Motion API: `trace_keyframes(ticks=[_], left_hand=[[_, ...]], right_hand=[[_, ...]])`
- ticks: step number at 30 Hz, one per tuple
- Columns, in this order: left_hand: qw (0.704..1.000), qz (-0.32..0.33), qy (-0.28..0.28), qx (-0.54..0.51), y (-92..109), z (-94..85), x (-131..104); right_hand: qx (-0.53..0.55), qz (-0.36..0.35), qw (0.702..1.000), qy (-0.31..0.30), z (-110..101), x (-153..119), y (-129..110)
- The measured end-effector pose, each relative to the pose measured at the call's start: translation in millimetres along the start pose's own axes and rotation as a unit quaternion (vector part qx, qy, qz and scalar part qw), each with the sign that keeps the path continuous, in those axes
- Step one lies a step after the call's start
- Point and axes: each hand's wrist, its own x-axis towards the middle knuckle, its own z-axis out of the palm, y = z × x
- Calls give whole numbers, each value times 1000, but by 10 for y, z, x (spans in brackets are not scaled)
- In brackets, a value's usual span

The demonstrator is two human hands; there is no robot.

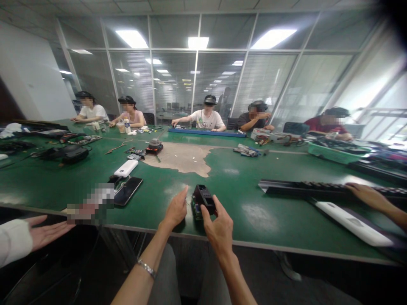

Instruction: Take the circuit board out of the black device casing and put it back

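Straight ahead, near the table's front edge, stands a small black device (203,197) with a green circuit board showing along its lower left side. My right hand (220,226) has its thumb and index finger on the near right part of the device, gripping it. Just left of it, my left hand (176,209) is apart from the device. Its index finger points forward with nothing held, while the other fingers are partly hidden below. A bracelet (146,268) circles my left wrist.
Left on the green table (235,173) lie a phone (129,191) and white power bank (126,168). Another person's open hand (52,233) reaches in at left. At right, a hand (370,197) rests on a long black rail (295,187). Several people sit opposite.
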Motion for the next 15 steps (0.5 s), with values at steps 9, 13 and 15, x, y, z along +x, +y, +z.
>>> trace_keyframes(ticks=[9,13,15], left_hand=[[1000,-4,4,-12,17,-6,5],[1000,-4,4,-7,31,-13,5],[1000,-4,5,-2,40,-20,8]], right_hand=[[-56,-31,998,-9,204,-71,-119],[-62,-40,997,-22,232,-120,-56],[-62,-42,997,-23,251,-165,-16]])
